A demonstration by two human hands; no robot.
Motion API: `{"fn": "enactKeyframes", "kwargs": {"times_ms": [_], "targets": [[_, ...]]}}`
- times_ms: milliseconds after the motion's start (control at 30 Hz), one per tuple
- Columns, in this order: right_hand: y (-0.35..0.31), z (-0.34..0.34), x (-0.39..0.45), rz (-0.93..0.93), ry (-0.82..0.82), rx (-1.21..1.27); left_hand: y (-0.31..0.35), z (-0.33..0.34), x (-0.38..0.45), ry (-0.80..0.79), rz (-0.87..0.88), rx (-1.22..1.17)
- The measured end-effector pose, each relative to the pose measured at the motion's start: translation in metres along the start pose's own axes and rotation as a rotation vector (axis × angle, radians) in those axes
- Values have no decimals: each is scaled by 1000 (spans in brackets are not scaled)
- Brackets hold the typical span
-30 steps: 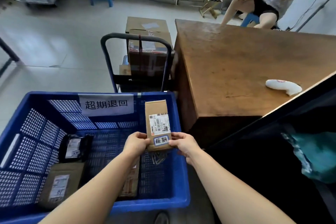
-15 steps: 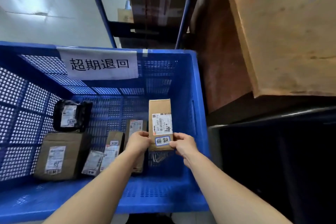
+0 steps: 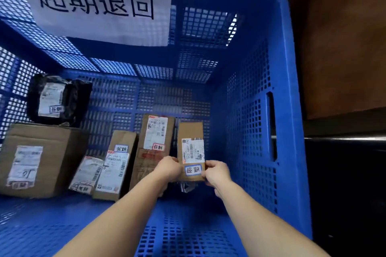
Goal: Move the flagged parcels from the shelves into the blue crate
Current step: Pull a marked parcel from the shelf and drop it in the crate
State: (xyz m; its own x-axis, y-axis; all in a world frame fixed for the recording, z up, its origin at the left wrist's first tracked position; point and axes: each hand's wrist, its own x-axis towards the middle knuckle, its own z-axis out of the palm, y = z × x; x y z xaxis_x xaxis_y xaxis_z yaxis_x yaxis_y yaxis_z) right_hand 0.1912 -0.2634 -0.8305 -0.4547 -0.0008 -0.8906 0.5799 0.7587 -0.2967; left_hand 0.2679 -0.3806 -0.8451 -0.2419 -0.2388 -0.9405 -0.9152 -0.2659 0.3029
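Both my hands hold a small flat brown parcel (image 3: 190, 131) deep inside the blue crate (image 3: 252, 110), near its right wall. The parcel carries a white shipping label and a blue-edged flag sticker at its near end. My left hand (image 3: 169, 168) grips its left edge and my right hand (image 3: 216, 173) grips its right edge. Several flagged parcels lie on the crate floor: a tall brown box (image 3: 155, 137) right beside the held one, a narrower brown box (image 3: 117, 165), a white-labelled packet (image 3: 86, 174), a large carton (image 3: 33, 158) and a black bag (image 3: 57, 100).
A white paper sign (image 3: 98, 4) with black characters hangs on the crate's far wall. A brown wooden table side (image 3: 342, 48) stands right of the crate. Below it is a dark shelf area (image 3: 344, 194). Some crumpled paper lies under the held parcel.
My head has dropped closer to the crate, and both hands have lowered the parcel from above the rim down toward the crate floor, beside the tall brown box.
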Motion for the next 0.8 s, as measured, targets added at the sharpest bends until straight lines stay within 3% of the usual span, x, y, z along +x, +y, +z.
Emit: {"fn": "enactKeyframes", "kwargs": {"times_ms": [267, 500, 633, 800], "targets": [[48, 37, 72, 56, 2, -119, -35, 19, 59, -68, -68, 22], [64, 51, 100, 178, -165, -237, -51, 40, 81, -108, -113, 317], [60, 47, 86, 228, -179, -221, -44, 39, 71, -72, -112, 431], [32, 17, 34, 189, -132, -129, -26, 24, 34, -12, -67, 310]]}}
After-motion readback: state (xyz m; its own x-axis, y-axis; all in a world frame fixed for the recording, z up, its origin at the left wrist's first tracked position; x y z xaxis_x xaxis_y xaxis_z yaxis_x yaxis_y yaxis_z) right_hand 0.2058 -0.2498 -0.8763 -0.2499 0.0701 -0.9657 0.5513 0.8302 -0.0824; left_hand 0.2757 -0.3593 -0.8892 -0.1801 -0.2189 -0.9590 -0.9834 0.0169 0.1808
